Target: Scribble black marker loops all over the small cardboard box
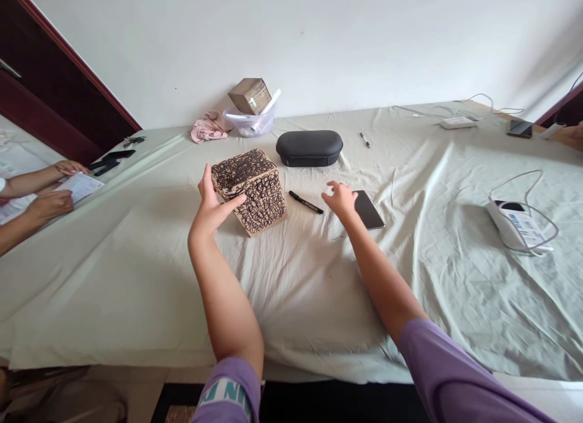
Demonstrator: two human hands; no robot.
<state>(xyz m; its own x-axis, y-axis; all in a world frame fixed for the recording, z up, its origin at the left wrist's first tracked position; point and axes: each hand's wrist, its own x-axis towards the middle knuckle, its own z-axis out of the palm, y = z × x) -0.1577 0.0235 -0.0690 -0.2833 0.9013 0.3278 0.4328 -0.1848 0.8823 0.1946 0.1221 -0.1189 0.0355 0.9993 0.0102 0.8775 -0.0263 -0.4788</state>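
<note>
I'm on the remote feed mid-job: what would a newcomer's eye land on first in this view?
A cardboard cube scribbled with black marker loops stands out at centre, touched by the person's left hand. Just behind it lies a black oval zip case. At far left, a co-worker's hands handle a white paper sheet.

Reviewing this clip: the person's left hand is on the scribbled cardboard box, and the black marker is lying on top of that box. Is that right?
Not quite: the head view shows the black marker lying on the pale green sheet, beside the box and not on it. The left hand is on the scribbled cardboard box, as you said.
</note>
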